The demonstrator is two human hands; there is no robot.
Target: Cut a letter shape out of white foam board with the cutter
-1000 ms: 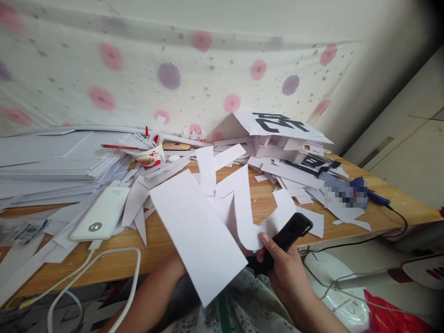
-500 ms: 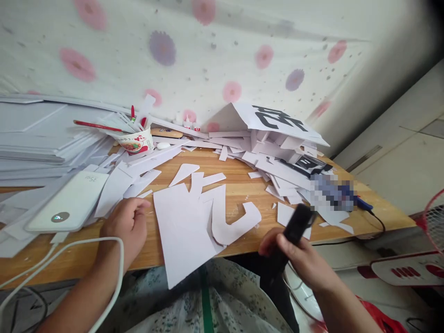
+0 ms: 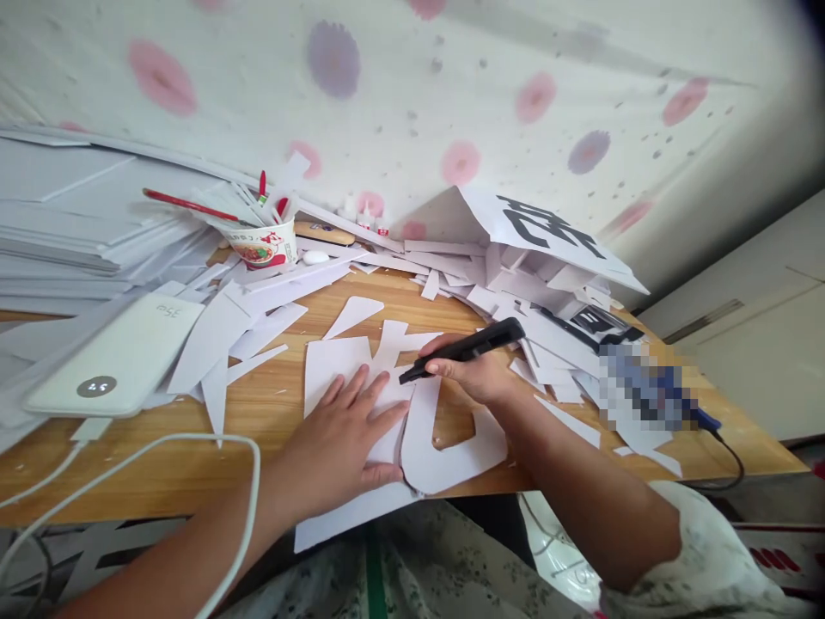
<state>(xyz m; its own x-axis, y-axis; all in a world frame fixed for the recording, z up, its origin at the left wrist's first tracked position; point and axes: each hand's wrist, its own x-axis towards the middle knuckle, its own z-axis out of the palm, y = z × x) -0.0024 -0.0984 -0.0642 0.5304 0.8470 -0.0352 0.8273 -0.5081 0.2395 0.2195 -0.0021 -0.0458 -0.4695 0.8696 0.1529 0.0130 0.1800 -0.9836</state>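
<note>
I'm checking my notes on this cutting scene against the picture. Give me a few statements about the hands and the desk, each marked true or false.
1. The left hand lies flat on the white sheet. True.
2. The right hand holds a red pencil. False: it holds a black cutter, its tip toward the sheet.
3. The noodle cup stands at the back of the wooden desk, with pens in it. True.
4. The white power bank lies to the right of both hands. False: it lies to their left.
5. The sheet with black print lies under the scrap pile. False: it rests on top.
</note>
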